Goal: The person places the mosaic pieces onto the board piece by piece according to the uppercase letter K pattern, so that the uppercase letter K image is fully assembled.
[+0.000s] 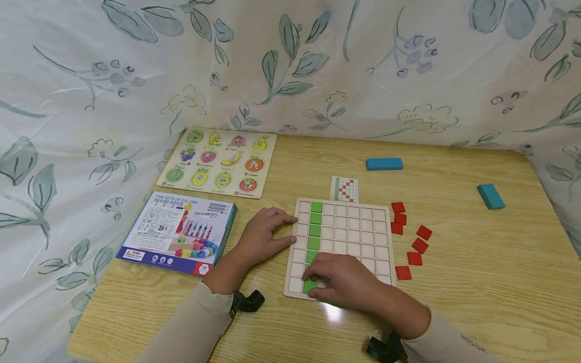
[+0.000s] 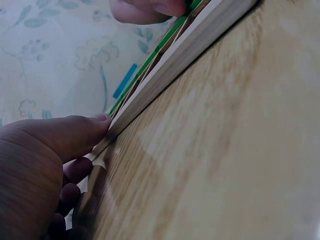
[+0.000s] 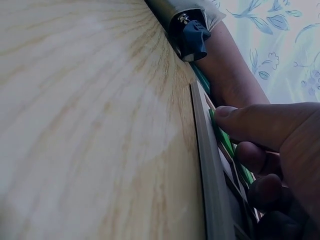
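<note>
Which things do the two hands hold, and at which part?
The left hand steadies the grid board at its left edge. The right hand presses a green tile in the bottom row; no clear grip shows.

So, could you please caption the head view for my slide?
Left hand steadies the grid board while right hand presses a green tile.

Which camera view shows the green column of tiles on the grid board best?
The head view: the green tiles show from above as one column on the board. The left wrist view shows only a thin green edge; the right wrist view shows a green strip beside the thumb.
</note>
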Tool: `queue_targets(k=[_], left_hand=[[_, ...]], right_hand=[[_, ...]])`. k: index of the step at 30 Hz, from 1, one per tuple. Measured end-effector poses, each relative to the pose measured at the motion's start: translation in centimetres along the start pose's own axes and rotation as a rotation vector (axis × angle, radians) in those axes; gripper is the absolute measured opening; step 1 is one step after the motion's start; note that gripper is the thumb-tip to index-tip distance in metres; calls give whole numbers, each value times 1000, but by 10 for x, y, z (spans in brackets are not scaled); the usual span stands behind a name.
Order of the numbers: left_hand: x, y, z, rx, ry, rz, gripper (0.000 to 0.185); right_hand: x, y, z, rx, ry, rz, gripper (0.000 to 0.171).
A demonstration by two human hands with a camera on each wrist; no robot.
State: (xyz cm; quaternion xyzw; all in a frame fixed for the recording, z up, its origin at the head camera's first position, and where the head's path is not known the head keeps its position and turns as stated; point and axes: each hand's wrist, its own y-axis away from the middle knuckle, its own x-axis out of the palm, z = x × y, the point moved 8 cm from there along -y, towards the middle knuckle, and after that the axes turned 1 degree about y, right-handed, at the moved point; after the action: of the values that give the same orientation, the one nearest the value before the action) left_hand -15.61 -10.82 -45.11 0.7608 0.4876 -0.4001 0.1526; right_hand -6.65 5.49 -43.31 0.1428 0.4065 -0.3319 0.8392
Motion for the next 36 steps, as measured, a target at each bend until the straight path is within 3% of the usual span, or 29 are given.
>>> queue_targets(k=[13, 24, 31, 36], left_hand=[[3, 0, 3, -24, 7, 14, 43], [2, -1, 2, -37, 8, 22, 43], [2, 0, 2, -26, 14, 14, 43], [2, 0, 1, -26, 10, 17, 43]], right_hand=[[-12, 14, -10, 30, -15, -105, 20], [-29, 44, -33, 148, -55, -163, 26], [-45, 65, -42, 127, -43, -245, 28], [-54, 81, -48, 160, -44, -274, 28]])
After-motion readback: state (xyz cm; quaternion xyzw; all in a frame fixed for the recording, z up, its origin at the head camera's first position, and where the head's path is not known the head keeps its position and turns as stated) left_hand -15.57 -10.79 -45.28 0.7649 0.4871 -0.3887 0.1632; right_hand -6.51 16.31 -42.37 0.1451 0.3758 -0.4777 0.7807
